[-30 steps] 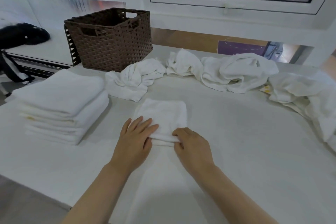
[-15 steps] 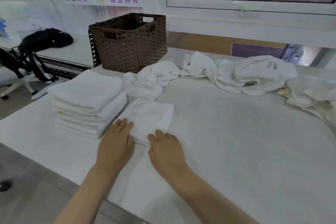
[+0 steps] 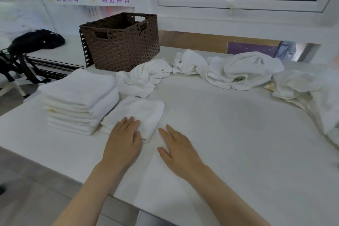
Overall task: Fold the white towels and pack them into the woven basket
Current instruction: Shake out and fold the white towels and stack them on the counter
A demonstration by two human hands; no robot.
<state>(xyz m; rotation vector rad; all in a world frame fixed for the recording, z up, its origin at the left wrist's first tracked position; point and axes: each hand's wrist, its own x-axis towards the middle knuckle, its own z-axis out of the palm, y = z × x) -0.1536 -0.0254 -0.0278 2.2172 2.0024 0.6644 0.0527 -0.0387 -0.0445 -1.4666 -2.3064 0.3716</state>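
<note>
Your left hand (image 3: 123, 142) presses flat on the folded towel (image 3: 136, 115) beside the stack (image 3: 78, 101); your right hand (image 3: 177, 149), fingers straight, holds nothing; shoving one-handed risks unfolding it.

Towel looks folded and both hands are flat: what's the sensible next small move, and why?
Probably lift the folded towel onto the stack beside it. The left hand rests on it, the right hand lies on the table, and crumpled towels await.
</note>
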